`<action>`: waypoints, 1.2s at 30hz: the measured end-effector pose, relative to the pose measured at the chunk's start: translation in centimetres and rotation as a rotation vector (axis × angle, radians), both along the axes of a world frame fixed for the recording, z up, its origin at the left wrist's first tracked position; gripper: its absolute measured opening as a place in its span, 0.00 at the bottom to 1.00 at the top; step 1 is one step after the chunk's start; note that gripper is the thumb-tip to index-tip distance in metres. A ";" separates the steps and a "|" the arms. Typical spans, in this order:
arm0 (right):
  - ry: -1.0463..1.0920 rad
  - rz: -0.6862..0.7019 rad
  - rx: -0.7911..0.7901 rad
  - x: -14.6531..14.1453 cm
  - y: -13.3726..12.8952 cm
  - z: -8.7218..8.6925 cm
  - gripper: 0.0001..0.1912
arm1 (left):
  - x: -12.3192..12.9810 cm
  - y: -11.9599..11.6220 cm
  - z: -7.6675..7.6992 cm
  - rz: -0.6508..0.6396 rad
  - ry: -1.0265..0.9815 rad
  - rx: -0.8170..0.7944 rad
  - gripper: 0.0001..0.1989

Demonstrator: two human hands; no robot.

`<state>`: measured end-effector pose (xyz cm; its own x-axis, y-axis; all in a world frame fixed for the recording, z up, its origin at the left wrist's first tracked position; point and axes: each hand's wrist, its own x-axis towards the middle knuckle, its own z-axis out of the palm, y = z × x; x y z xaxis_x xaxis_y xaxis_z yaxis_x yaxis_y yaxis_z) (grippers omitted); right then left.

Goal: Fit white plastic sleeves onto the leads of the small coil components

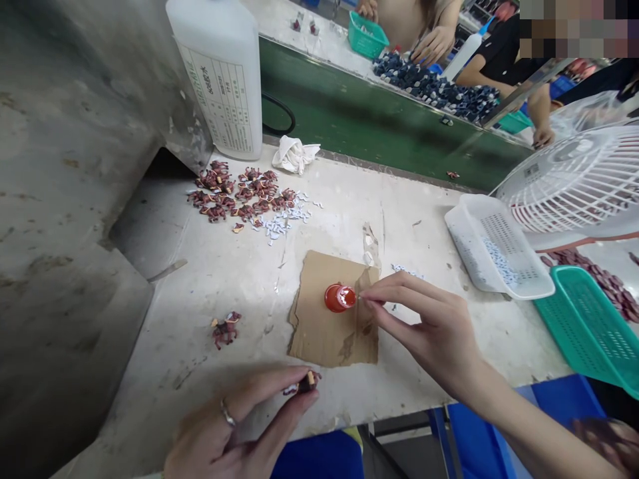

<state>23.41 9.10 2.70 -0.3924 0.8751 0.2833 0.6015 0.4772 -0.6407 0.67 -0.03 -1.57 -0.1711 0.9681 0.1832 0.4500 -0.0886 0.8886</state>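
Near the table's front edge, my left hand (pixel 249 416) pinches a small dark brown horse figurine (pixel 307 382) between thumb and forefinger; a pale bit shows at its left end. My right hand (pixel 424 313) has its thumb and fingertips pressed together just right of a small red cup (pixel 335 299); whatever they hold is too small to name. White residue marks the cup's rim, and the cup stands on a torn piece of cardboard (pixel 319 339). Another horse figurine (pixel 226 330) stands alone to the left. Farther back lie a heap of horse figurines (pixel 214 193) and small white pieces (pixel 279 225).
A large white bottle (pixel 224 86) and a crumpled tissue (pixel 295 155) stand behind the heap. At right are a white basket (pixel 459 219), a green basket (pixel 574 339) and a white fan (pixel 574 173). Metal sheeting (pixel 60 233) borders the left. Co-workers' hands (pixel 436 45) work beyond the green panel (pixel 339 106).
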 end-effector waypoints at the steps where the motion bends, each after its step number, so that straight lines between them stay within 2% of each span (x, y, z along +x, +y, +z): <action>1: 0.031 -0.005 -0.005 -0.2 -0.4 0.2 0.10 | 0.0 0.2 0.0 -0.047 -0.016 0.041 0.07; 4: 0.156 0.040 -0.097 -1.1 -1.9 0.7 0.12 | 0.4 0.5 0.4 -0.138 -0.050 0.081 0.10; 7: 0.290 0.108 -0.211 -2.1 -3.4 0.9 0.12 | 0.9 0.5 0.7 -0.125 -0.043 0.075 0.09; 10: 0.373 0.127 -0.236 -2.8 -4.1 0.8 0.11 | 1.4 0.4 0.7 -0.110 -0.063 0.066 0.09; 15: 0.388 0.126 -0.253 -3.1 -3.9 0.5 0.10 | 1.4 0.2 0.5 -0.100 -0.051 0.073 0.10; 19: 0.304 0.170 -0.206 -2.8 -4.0 0.4 0.12 | 1.2 0.2 0.4 -0.111 0.007 0.099 0.11; 25: -0.002 0.267 0.071 -1.6 -4.5 0.5 0.16 | 0.9 0.4 0.5 -0.142 0.021 0.154 0.14; 28: 0.121 0.259 -0.081 -1.3 -4.0 0.7 0.16 | 1.0 0.8 0.6 -0.168 0.009 0.131 0.11; 32: 0.291 0.206 -0.345 -1.9 -3.5 1.0 0.17 | 1.5 1.2 1.0 -0.113 0.064 0.090 0.12; 34: 0.291 0.221 -0.381 -2.3 -2.9 1.4 0.12 | 1.5 0.8 1.2 -0.061 0.139 0.085 0.16; 36: 0.269 0.228 -0.342 -2.3 -1.1 1.8 0.08 | 1.0 0.1 1.3 0.018 0.139 0.052 0.21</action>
